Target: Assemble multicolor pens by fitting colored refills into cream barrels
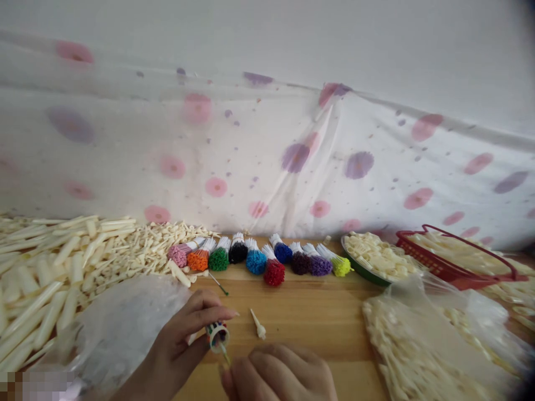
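My left hand [179,337] pinches a small pale hollow tube [218,336] with coloured spots on its side, its open end facing me. Just below it, my right hand [286,372] is closed, fingertips around a thin pale yellowish stick [226,356] whose far end reaches the mouth of the tube. How deep it goes inside cannot be made out. On the wooden table beyond my right hand lies a small cream-coloured pointed piece [258,326] with a knobbed end. Farther off, a single green-tipped stick [219,284] rests alone.
Bundles of white sticks with coloured tips, such as the red bundle [274,273], line the back of the wooden table [317,312]. Cream tubes [45,301] pile up at left beside a plastic bag [125,317]. At right are a green-rimmed bowl [368,275], red basket [455,273] and filled bag [434,345].
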### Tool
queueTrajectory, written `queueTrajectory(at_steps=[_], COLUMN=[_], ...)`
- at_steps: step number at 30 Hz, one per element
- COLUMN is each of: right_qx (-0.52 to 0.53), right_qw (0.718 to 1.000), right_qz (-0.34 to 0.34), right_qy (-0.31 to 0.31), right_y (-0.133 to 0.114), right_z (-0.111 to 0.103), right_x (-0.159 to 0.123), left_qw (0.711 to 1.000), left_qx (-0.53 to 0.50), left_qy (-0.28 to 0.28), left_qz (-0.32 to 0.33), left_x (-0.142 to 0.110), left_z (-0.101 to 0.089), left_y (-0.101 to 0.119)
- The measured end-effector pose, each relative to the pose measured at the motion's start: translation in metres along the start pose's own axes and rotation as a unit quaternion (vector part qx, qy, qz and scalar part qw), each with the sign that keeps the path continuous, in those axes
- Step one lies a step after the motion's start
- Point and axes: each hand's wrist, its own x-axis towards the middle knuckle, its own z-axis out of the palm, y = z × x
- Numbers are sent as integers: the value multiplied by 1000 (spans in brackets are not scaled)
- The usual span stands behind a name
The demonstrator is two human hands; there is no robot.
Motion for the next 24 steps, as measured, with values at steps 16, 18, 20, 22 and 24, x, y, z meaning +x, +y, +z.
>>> queueTrajectory(at_steps=[16,18,20,22,24], right_qx=[441,494,511,510,501], right_qw=[689,609,566,551,553], right_qz=[521,562,581,591,593], right_qy=[-245,-262,-284,-296,-303], right_y=[35,39,43,45,46], right_z=[4,3,2,1,1], right_x=[-12,-10,-9,-8,-8], left_qw=[978,977,975,973,971], left_qx=[-43,-47,-54,-54,-47], left_qy=[-76,-85,-91,-93,-92], left_qz=[-191,-192,-197,-206,-217], left_x=[8,8,8,8,7], left_z=[10,9,9,10,10], left_y=[16,18,19,19,18])
